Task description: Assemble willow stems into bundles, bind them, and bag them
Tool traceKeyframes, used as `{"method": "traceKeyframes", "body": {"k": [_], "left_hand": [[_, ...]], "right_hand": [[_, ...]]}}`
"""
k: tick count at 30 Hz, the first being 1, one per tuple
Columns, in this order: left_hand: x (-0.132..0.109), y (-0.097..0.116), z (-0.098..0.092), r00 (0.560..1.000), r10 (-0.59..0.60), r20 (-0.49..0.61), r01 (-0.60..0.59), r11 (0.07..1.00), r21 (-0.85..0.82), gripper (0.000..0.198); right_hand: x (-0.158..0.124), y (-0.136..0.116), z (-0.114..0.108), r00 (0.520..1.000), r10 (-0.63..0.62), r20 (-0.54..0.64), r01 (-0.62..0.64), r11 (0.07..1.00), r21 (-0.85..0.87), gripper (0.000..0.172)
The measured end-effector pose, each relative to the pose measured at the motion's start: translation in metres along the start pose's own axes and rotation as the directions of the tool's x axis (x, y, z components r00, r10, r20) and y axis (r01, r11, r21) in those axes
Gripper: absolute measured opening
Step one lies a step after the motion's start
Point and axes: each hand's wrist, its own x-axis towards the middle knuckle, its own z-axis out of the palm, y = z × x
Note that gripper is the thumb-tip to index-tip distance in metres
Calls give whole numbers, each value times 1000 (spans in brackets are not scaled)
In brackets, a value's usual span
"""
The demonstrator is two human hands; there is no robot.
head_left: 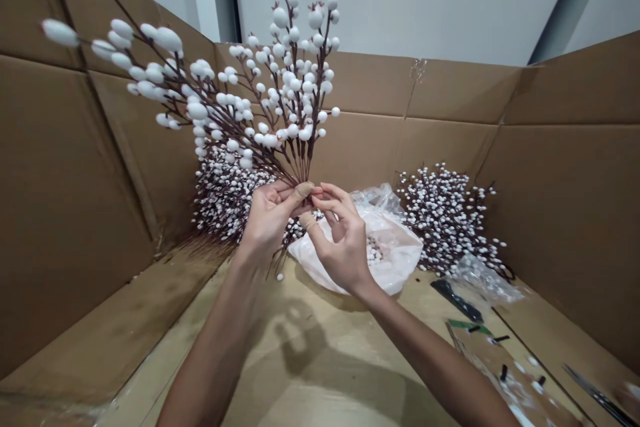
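A spray of white artificial berry stems (293, 90) fans up and to the left in front of me. My left hand (273, 217) grips its gathered lower stems between thumb and curled fingers. Close against that grip, my right hand (345, 240) has its fingers bent in, the index and middle fingertips at the left thumb and the stems. Whatever is between the right fingers is too small or hidden to name. Tan coverings wrap both thumbs. Below and behind the hands sits a white plastic bag (400, 247) with loose white berries (374, 251) in it.
Piles of berry stems lie at the back left (225, 193) and back right (445, 213). Cardboard walls (360, 83) enclose the table (280, 360). On the right are clear plastic wrap (485, 280), a black strip-like object (457, 300), a cardboard piece (493, 353) and scissors (595, 392).
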Motion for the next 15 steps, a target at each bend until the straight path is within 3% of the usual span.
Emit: {"method": "traceKeyframes", "body": {"k": [6, 9, 12, 13, 15], "left_hand": [[1, 8, -11, 997, 46, -59, -46, 999, -1, 33], [4, 13, -21, 999, 16, -50, -16, 1000, 10, 29], [6, 19, -32, 1000, 2, -26, -1, 999, 38, 26], [6, 21, -34, 1000, 4, -19, -4, 999, 46, 25], [5, 24, -36, 1000, 10, -17, -9, 998, 63, 24]], "right_hand": [[5, -9, -2, 994, -27, 109, 21, 999, 48, 14], [15, -16, -11, 996, 42, 73, -52, 990, 128, 19], [33, -7, -19, 977, 209, 35, -212, 955, 205, 10], [39, 2, -19, 954, 294, 58, -300, 929, 219, 7], [46, 26, -13, 863, 477, 165, -503, 840, 202, 4]]}}
